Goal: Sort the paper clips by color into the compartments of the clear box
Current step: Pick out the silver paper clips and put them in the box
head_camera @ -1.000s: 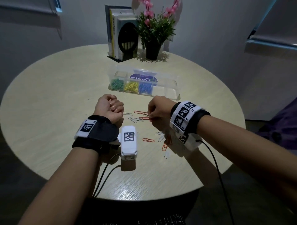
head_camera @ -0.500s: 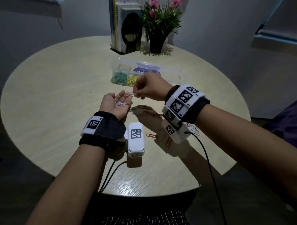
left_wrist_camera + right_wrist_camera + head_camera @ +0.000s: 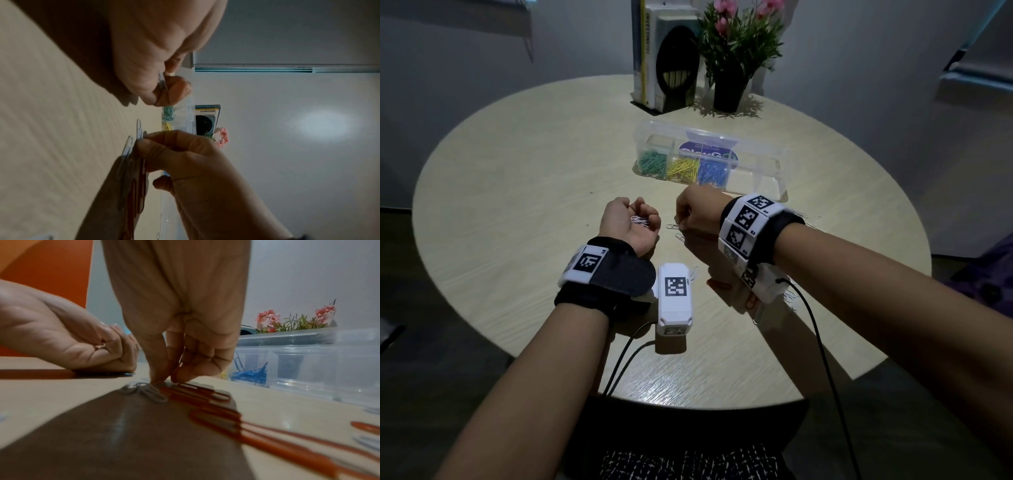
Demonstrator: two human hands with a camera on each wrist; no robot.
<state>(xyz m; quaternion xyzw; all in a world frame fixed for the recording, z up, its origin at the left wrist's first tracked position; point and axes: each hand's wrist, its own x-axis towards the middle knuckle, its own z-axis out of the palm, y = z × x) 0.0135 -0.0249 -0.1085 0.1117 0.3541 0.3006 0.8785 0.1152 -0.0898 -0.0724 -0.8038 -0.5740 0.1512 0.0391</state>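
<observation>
My left hand (image 3: 642, 219) lies palm up on the table, fingers curled round a few white paper clips (image 3: 640, 221); one of those white clips (image 3: 162, 81) shows between its fingers in the left wrist view. My right hand (image 3: 681, 228) reaches down just to its right, and its thumb and forefinger (image 3: 158, 378) pinch the end of a white clip (image 3: 153, 391) lying on the table. Orange clips (image 3: 197, 392) lie beside it. The clear box (image 3: 767, 178) stands behind, holding green clips (image 3: 653, 161), yellow clips (image 3: 683, 168) and blue clips (image 3: 714, 171) in separate compartments.
More white and orange clips (image 3: 751, 301) lie scattered under and right of my right wrist. A book stand (image 3: 664, 58) and a potted plant (image 3: 732, 51) stand at the table's far edge. Wrist camera cables (image 3: 822, 342) trail off the near edge.
My right hand left the left palm, where it had dropped a white clip, and came down onto the clips on the table. My left fingers curled over their clips.
</observation>
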